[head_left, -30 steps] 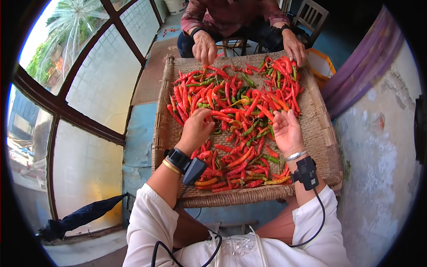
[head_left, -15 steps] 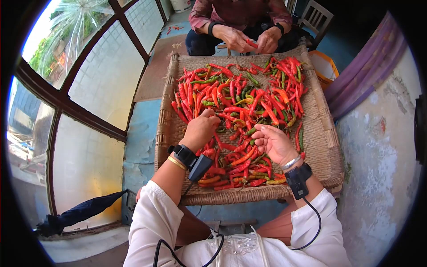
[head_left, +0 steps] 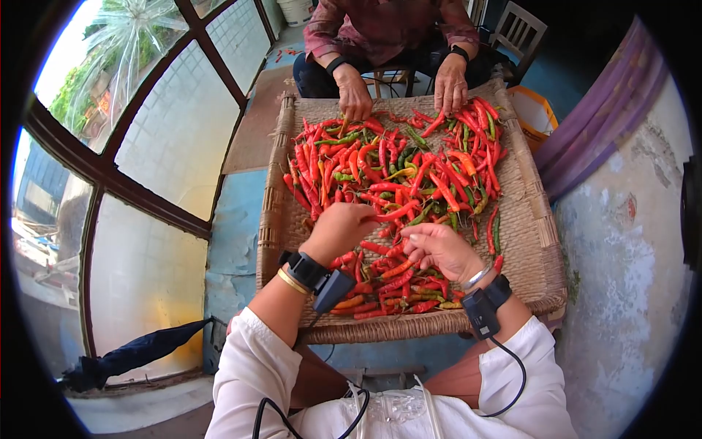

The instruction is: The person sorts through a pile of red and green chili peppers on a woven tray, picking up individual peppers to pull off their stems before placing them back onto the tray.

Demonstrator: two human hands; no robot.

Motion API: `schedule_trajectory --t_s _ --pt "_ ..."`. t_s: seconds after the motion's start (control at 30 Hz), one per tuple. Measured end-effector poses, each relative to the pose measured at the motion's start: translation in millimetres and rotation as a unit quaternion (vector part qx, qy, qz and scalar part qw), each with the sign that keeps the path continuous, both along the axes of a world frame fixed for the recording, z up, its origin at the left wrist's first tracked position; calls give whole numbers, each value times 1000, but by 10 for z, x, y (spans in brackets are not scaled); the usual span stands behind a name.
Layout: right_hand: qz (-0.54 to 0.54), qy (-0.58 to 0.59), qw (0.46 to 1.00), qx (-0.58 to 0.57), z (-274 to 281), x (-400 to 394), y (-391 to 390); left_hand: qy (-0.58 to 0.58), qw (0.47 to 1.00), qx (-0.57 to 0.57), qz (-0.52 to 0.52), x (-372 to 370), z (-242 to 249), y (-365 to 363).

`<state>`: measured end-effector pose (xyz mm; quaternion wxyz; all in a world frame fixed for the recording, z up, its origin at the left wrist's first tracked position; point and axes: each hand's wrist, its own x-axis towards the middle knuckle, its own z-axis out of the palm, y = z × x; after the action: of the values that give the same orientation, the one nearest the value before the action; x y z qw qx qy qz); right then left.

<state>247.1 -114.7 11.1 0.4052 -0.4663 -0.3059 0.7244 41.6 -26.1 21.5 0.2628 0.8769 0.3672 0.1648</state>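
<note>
A red pepper juts to the right from the fingertips of a person's left hand, above the middle of a broad woven tray. The left hand's thumb and fingers are closed narrowly on one end of the pepper. Just to the right and slightly nearer, the right hand hangs palm inward with its fingers curled; whether they pinch anything cannot be told.

Beneath and around both hands lie loose peppers, mostly red, with green, orange and yellow ones mixed in. They spread across the far side of the tray, while a smaller cluster sits near its near rim. A slim green pepper lies to the right of the right hand, beside red ones.

The person wears a gold bracelet on the left wrist and a silver bracelet on the right, each next to a black strapped device.

Across the tray, a co-worker in a reddish shirt reaches both hands down to the peppers at the far edge. Framed windows line the left side, with a dark folded umbrella near left. A purple curtain hangs at right against a worn wall; a pale chair stands far right.
</note>
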Motion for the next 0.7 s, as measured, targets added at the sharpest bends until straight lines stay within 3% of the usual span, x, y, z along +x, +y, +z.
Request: schedule_trajectory --t_s 0.03,0.13,0.27,0.33,0.4,0.5,0.57,0.67,0.7 --pt "0 -16 1000 19 20 -33 -10 -48 998 -42 0 58 36 -59" --pt "-42 -35 998 43 73 -97 -35 -44 993 -84 -71 167 70 -212" --pt "-90 -43 995 31 55 -23 -1 -87 988 -59 -109 194 -34 -244" --pt "-154 -36 987 33 66 39 20 -94 982 -161 -40 128 -34 -161" --pt "-175 -25 984 36 49 155 51 -88 991 -92 48 24 -136 -12" --pt "-332 150 931 24 25 253 87 8 993 -33 114 -176 -169 150" --pt "-344 146 927 -25 -8 277 84 127 975 60 172 -252 -189 175" --pt "-333 135 930 -81 -29 235 73 156 971 45 173 -215 -244 158" --pt "-275 138 950 -56 2 201 59 156 971 44 174 -222 -268 166"
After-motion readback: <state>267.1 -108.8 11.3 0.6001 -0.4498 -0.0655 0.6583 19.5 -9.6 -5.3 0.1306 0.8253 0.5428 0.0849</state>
